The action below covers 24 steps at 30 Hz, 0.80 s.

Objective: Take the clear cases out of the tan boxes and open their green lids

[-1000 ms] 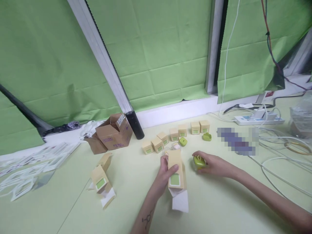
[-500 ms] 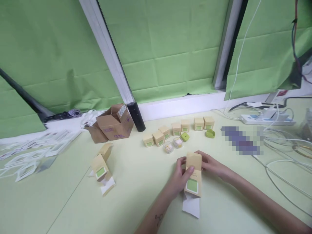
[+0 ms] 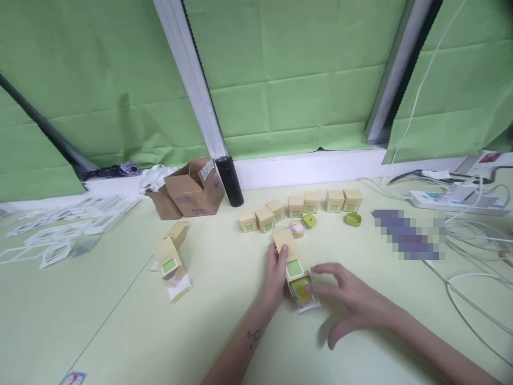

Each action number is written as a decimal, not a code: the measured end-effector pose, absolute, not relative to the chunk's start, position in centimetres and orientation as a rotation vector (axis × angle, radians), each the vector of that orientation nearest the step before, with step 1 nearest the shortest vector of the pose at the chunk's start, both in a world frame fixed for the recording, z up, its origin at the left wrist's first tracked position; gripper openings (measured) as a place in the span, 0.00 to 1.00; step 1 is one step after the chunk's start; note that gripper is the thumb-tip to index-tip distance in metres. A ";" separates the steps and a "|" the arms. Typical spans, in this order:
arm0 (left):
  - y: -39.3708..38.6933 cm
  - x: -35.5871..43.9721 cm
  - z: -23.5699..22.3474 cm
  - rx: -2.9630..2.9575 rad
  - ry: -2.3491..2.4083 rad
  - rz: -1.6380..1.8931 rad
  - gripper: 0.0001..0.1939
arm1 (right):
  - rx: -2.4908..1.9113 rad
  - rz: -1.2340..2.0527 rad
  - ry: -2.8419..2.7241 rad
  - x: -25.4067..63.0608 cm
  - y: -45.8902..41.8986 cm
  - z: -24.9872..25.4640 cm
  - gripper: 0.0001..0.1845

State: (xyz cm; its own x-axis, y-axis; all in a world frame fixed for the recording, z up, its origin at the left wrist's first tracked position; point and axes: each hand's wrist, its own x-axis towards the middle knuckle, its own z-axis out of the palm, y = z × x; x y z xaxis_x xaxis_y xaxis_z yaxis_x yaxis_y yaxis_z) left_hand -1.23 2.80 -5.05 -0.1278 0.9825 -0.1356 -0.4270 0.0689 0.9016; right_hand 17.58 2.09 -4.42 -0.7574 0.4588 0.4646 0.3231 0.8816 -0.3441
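Steadying a small tan carton (image 3: 292,261) against the counter (image 3: 224,331), the left hand (image 3: 277,271) has its fingers closed along the carton's left side, thumb up near the open top flap. The carton lies tilted, its green label facing up and its lower end open. A yellow-green case (image 3: 301,290) sits in that open mouth on a white inner tray (image 3: 309,305), partly inside and partly showing. The right hand (image 3: 352,305) hovers just beside the case with fingers spread and loosely curled; its fingertips reach toward the case, but it grips nothing, and whether they actually touch cannot be told.

As a judgement, seating the case well calls for the left hand to keep the carton pinned flat and square, while the right pushes along the carton's long axis, not downward, so that the tray's thin walls do not buckle or catch on the flap.

Beyond the hands, a row of shut cartons (image 3: 296,206) stands along the far side, with a green case (image 3: 308,220), a clear pinkish case (image 3: 297,230) and an open green case (image 3: 353,218) near it. To the left lie two more opened cartons (image 3: 170,262), then a brown shipping box (image 3: 194,188) beside a black cylinder (image 3: 230,181), and sheets of white packaging (image 3: 60,235). White cables (image 3: 468,256) and a power strip (image 3: 452,200) lie well apart to the right.
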 end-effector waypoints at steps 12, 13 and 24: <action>2.5 -0.9 -5.4 0.755 0.993 1.374 0.23 | -0.286 -0.278 -2.494 16.1 2.1 -5.0 0.19; 2.4 -0.9 -5.3 0.747 0.982 1.357 0.23 | -0.252 -0.295 -2.481 16.2 2.0 -4.9 0.19; 2.2 -1.1 -4.4 0.621 0.922 1.311 0.23 | -0.410 -0.233 -2.463 15.6 1.3 -3.6 0.14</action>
